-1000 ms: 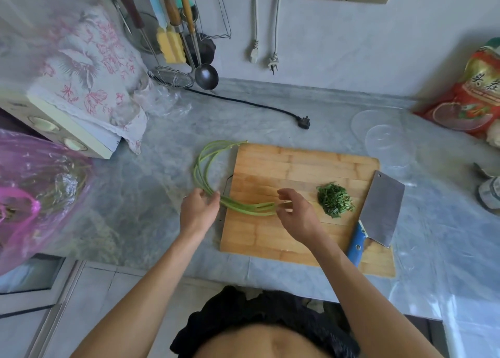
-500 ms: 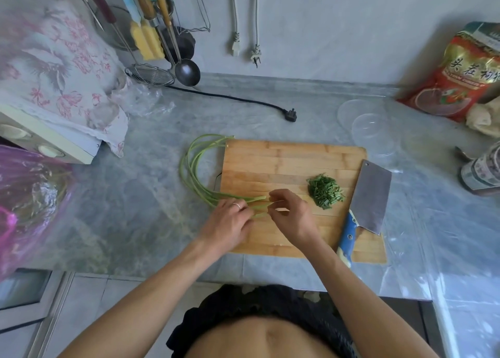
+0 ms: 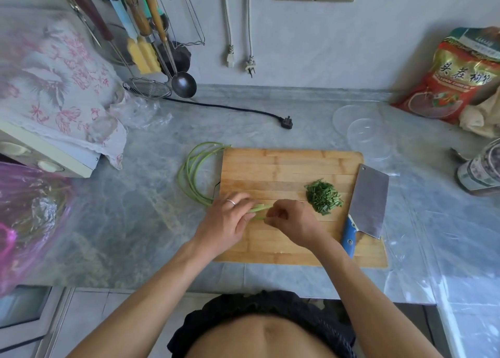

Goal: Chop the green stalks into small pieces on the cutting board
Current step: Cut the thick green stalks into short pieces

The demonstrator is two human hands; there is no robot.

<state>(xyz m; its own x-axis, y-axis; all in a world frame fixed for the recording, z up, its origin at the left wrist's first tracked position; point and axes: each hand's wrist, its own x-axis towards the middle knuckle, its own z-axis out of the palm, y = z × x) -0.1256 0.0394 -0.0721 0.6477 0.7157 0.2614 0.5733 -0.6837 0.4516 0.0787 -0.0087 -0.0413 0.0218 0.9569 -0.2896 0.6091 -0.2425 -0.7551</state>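
Long green stalks [image 3: 189, 172] curve off the left edge of the wooden cutting board [image 3: 286, 168] and run back onto it under my hands. My left hand [image 3: 226, 219], with a ring on one finger, grips the bundle near the board's left side. My right hand [image 3: 290, 222] pinches the stalk ends just to the right of it. A small heap of chopped green pieces [image 3: 323, 196] lies on the board's right half. A cleaver [image 3: 369, 199] with a blue handle rests at the board's right edge, held by neither hand.
A black plug and cord [image 3: 286, 122] lie on the marble counter behind the board. Clear plastic lids [image 3: 362, 130] sit at the back right, with a red food bag [image 3: 454, 78] and a jar [image 3: 481, 168]. A cloth-covered appliance [image 3: 54, 92] and a pink bag [image 3: 24, 219] stand left.
My left hand slid right along the stalks from the board's left edge until it nearly meets my right hand. The stalk bundle has been drawn together on the board.
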